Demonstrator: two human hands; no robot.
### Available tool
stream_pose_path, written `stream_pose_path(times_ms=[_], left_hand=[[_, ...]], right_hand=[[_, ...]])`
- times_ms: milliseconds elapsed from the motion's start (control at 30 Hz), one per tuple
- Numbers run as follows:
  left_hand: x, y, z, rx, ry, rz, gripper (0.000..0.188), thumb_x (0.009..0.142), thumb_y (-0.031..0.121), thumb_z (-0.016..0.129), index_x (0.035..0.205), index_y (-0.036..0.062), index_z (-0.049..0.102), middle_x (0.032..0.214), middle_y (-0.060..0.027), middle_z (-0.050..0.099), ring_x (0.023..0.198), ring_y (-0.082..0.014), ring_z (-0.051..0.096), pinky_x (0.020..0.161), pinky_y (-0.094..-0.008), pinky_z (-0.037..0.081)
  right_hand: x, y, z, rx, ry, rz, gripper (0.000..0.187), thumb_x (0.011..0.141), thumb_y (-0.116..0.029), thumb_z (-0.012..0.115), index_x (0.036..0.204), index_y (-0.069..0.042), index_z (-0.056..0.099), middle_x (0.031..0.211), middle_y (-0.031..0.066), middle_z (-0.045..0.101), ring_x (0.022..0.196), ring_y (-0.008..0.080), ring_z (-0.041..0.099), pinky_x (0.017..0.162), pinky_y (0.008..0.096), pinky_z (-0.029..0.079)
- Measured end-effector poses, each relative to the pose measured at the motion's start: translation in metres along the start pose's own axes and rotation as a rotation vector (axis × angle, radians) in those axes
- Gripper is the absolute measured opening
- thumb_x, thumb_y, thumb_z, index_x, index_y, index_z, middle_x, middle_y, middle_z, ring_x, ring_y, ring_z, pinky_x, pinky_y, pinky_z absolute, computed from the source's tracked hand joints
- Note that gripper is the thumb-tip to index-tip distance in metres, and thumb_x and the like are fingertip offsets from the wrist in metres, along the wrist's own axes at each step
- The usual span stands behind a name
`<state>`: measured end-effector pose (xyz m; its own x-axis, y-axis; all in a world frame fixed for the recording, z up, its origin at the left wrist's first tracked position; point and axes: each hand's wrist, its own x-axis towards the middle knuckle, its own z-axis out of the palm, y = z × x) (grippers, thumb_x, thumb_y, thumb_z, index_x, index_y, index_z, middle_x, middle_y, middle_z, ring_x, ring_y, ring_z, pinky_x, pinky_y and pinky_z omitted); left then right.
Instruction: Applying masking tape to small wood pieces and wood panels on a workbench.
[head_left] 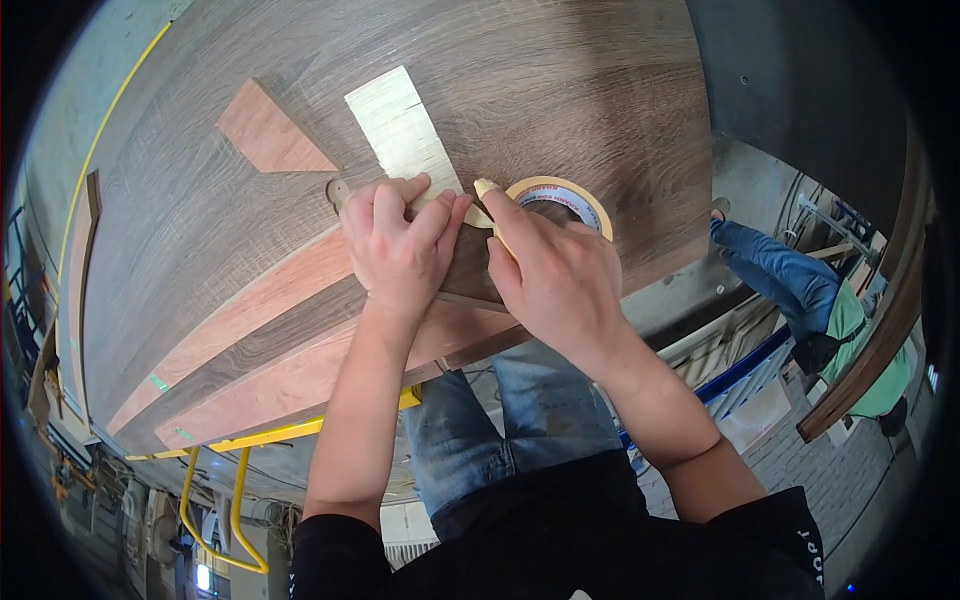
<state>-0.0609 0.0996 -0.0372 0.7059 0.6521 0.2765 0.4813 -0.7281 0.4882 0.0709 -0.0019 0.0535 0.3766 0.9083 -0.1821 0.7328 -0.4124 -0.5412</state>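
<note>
A pale, thin strip of wood veneer [402, 118] with ragged edges lies on the wood-grain board [590, 90]. My left hand [398, 240] presses on its near end, fingers bent and drawn together. Close on its right, my right hand [560, 275] is curled with the index finger pointing forward. Something pale yellow covers that fingertip, and more yellow shows between finger and thumb; I cannot make out what it is. Partly behind the right hand lies a roll of masking tape [607, 219]. A small yellowish piece [479, 216] sits between the hands, by the veneer's corner.
A reddish wood offcut [272, 128] lies at the far left of the veneer. Two long, tapered reddish strips, one a curved strip [250, 310], stretch left from my hands. Yellow metal railing [238, 510] stands below the board. At right is another person in a green top [860, 350].
</note>
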Motion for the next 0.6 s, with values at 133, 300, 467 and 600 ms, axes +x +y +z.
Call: stream_pose_path(times_ms=[133, 300, 467, 600], left_hand=[[0.001, 0.000, -0.001, -0.004, -0.003, -0.007, 0.020, 0.073, 0.027, 0.086, 0.084, 0.0192, 0.073, 0.100, -0.0004, 0.063, 0.095, -0.0279, 0.056, 0.082, -0.0423, 0.045], [0.003, 0.002, -0.001, 0.001, -0.010, -0.015, 0.020, 0.073, 0.027, 0.087, 0.083, 0.0190, 0.073, 0.099, -0.0001, 0.063, 0.095, -0.0277, 0.056, 0.082, -0.0418, 0.045], [0.001, -0.001, -0.001, -0.034, 0.000, -0.038, 0.019, 0.072, 0.026, 0.087, 0.081, 0.0184, 0.072, 0.097, 0.0001, 0.064, 0.095, -0.0274, 0.056, 0.082, -0.0396, 0.046], [0.004, 0.001, -0.005, -0.037, -0.008, -0.042, 0.018, 0.073, 0.025, 0.086, 0.080, 0.0182, 0.071, 0.097, 0.0002, 0.064, 0.096, -0.0270, 0.056, 0.082, -0.0387, 0.046]], right_hand=[[0.005, 0.000, -0.003, 0.185, 0.028, 0.119, 0.048, 0.084, -0.008, 0.071, 0.131, -0.007, 0.061, 0.096, 0.0152, 0.073, 0.077, 0.0322, 0.072, 0.065, 0.0408, 0.057], [0.009, -0.003, -0.012, 0.174, -0.052, 0.157, 0.047, 0.085, -0.010, 0.071, 0.130, -0.008, 0.060, 0.098, 0.0157, 0.073, 0.081, 0.0332, 0.072, 0.070, 0.0413, 0.057], [0.017, -0.008, -0.019, -0.006, -0.181, 0.110, 0.048, 0.085, -0.008, 0.068, 0.132, -0.006, 0.057, 0.100, 0.0162, 0.072, 0.085, 0.0330, 0.071, 0.073, 0.0417, 0.058], [0.019, -0.014, -0.015, 0.032, -0.199, 0.098, 0.051, 0.085, -0.004, 0.063, 0.135, -0.003, 0.053, 0.108, 0.0199, 0.069, 0.089, 0.0356, 0.069, 0.074, 0.0436, 0.057]])
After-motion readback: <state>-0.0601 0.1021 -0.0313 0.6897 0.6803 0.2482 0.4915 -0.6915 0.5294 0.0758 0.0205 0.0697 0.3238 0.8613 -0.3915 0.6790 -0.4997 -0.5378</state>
